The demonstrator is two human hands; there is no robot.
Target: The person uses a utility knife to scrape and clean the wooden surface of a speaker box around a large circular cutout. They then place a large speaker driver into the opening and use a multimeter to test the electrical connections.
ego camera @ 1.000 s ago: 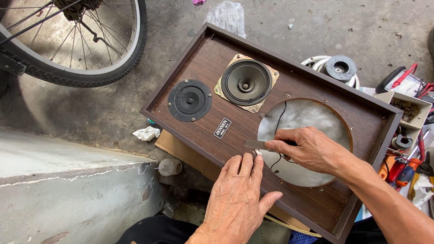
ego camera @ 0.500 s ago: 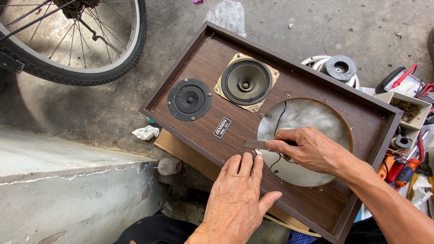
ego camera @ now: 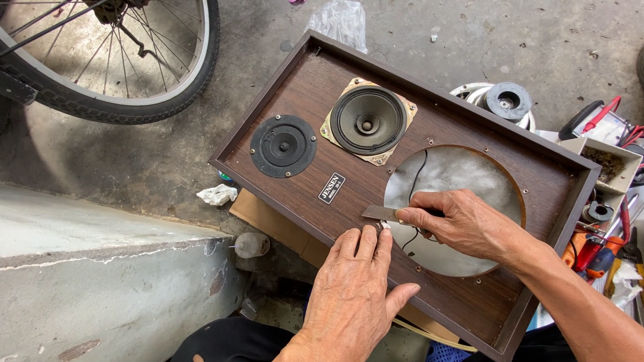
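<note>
On the near edge of the brown wooden speaker cabinet [ego camera: 463,134], the left hand [ego camera: 352,295] lies flat, fingers together; just beside it, the right hand [ego camera: 463,224] pinches a thin flat metal blade [ego camera: 379,213] at the round empty woofer opening [ego camera: 463,181].

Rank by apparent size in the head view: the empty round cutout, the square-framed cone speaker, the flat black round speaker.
1. Empty round cutout, clearly largest.
2. Square-framed cone speaker.
3. Flat black round speaker, only slightly smaller.
</note>
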